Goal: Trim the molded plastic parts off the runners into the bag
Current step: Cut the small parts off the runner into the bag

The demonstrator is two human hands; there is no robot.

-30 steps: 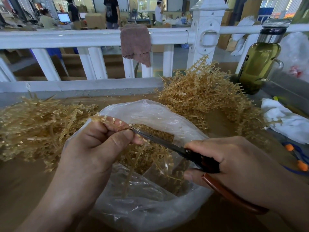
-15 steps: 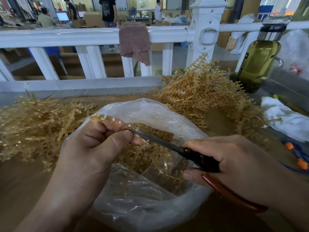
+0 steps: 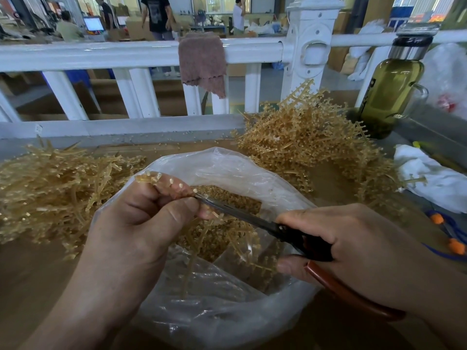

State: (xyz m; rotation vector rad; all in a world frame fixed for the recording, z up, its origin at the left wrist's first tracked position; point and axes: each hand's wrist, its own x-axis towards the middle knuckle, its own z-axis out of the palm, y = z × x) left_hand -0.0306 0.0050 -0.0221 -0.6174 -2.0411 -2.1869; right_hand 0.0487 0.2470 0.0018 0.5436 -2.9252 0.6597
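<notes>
Little moved | left hand (image 3: 141, 223) grips runner (image 3: 156, 178) | right hand (image 3: 366, 248) grips scissors (image 3: 252, 218) | bag (image 3: 227, 311) holds parts (image 3: 242, 198)

Single view, head-worn, wide-angle. Looks forward and down over worktop (image 3: 30, 274) from wearer's side. Very near: left hand (image 3: 131, 228) and right hand (image 3: 358, 253) fill lower frame, bag (image 3: 222, 168) sits dead centre below lens. White railing (image 3: 101, 53) crosses upper frame, bowed, probably by lens. Workshop floor beyond railing lies far off, at top edge.
</notes>
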